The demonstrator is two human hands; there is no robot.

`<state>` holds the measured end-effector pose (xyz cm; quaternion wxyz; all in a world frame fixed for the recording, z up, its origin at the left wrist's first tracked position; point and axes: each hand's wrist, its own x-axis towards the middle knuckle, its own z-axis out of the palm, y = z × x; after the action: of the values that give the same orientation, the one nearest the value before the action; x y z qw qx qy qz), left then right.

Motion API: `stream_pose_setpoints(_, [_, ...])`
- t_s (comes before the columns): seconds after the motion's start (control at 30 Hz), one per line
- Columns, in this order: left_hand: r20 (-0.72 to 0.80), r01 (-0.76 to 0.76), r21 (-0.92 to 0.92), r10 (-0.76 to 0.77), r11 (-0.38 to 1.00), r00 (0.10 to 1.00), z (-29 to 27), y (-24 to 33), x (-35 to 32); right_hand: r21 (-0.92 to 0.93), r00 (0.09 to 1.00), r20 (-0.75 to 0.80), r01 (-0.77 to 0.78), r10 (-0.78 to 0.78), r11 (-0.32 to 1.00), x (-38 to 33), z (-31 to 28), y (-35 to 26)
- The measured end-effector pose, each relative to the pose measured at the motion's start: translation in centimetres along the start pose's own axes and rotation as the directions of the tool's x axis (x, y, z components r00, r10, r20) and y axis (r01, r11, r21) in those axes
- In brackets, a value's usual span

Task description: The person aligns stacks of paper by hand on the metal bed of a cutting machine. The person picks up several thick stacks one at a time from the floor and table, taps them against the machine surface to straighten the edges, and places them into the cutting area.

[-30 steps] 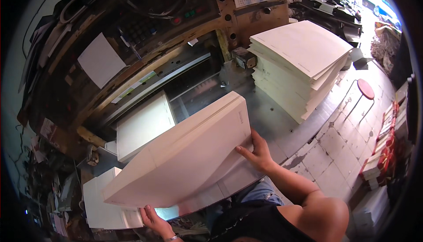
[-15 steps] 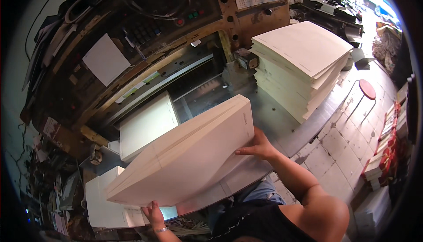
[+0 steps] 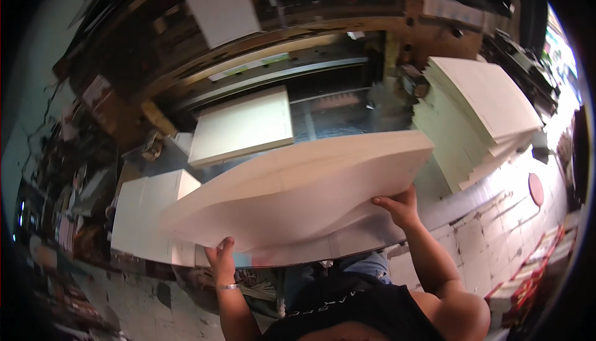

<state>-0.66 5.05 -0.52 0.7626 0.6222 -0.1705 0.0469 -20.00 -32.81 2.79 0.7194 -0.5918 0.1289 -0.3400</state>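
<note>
A thick stack of cream paper sheets [image 3: 304,207] bows upward in its middle as I hold it by its near edge, tilted over the metal table [image 3: 462,205]. My left hand [image 3: 220,257] grips the near left corner, thumb up and fingers partly hidden beneath. At the right end my right hand [image 3: 399,207] has its thumb on the front face and its fingers largely behind the sheets. Just beyond lies a neat paper block [image 3: 245,123], flat beneath the machine's opening. Left of the held stack stand more pale paper piles [image 3: 141,217], partly covered by it.
A tall, uneven paper pile [image 3: 487,95] stands on the table's right side. The large brown machine [image 3: 323,27] spans the back, with a loose white sheet [image 3: 223,10] on its front. On the tiled floor at right are a red round stool [image 3: 536,189] and red-and-white bundles [image 3: 524,279].
My view has turned, so the scene sits more level and lower on the right. The held stack has swung nearer to horizontal and bends more; both hands keep hold of it.
</note>
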Motion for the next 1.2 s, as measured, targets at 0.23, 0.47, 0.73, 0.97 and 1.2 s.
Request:
stream_pose_setpoints(0.23, [0.062,-0.011,0.065,0.007,0.998,0.998,0.2,0.9,0.6,-0.126,0.962,0.1,0.267,-0.255,0.955,4.3,0.4,-8.8])
stream_pose_setpoints(0.47, [0.111,-0.01,0.071,0.002,0.997,0.994,0.3,1.0,0.7,-0.66,0.677,0.73,0.666,0.089,0.349,7.1,8.6,-22.3])
stream_pose_setpoints(0.73, [0.145,-0.023,0.14,0.002,0.99,0.989,0.5,1.8,0.8,-0.511,0.472,0.819,0.859,0.327,0.038,6.6,21.0,-18.8])
stream_pose_setpoints(0.97, [0.132,0.007,0.058,-0.014,0.998,0.991,0.0,1.3,0.8,-0.538,0.46,0.731,0.843,0.504,0.009,5.8,23.2,-18.2])
stream_pose_setpoints(1.2, [0.054,-0.015,-0.011,0.015,1.0,0.998,0.9,1.3,-0.1,-0.463,0.416,0.83,0.885,0.372,0.044,5.8,22.3,-17.6])
